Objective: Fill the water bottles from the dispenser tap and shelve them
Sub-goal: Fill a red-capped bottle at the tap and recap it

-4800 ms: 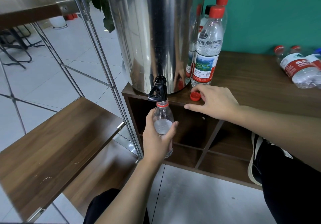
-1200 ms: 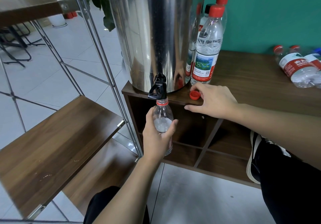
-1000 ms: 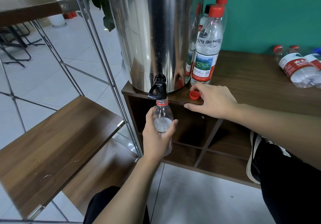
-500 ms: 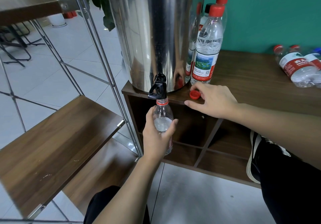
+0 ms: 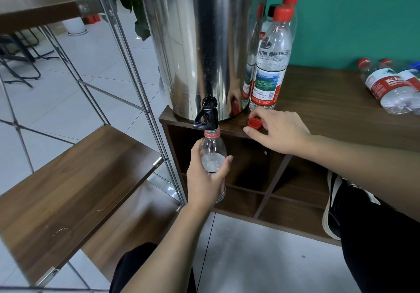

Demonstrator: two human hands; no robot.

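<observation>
1. Little movement is seen since the earlier frames: the water level in the clear plastic bottle with a red neck ring has risen slightly, and both hands have kept their places.
2. At the centre of the frame, the bottle is held upright by the left hand, whose fingers and thumb are wrapped round its body.
3. The open mouth of the bottle is placed directly beneath the black plastic tap, touching or nearly touching it; which cannot be told.
4. The tap is fixed to the lower front of the tall polished steel dispenser drum, which is stood on the left end of the dark wooden table with open compartments below.
5. Right of centre, the right hand is rested on the table edge, its fingertips curled against the loose red screw cap, which lies on the table; whether the cap is pinched or only touched cannot be told.
6. Just behind that hand, upright clear bottles with red caps are stood beside the drum.
7. At the right edge of the frame, more red-labelled bottles are laid on their sides.
8. At the left, a metal-framed rack with brown wooden shelves is seen.
</observation>
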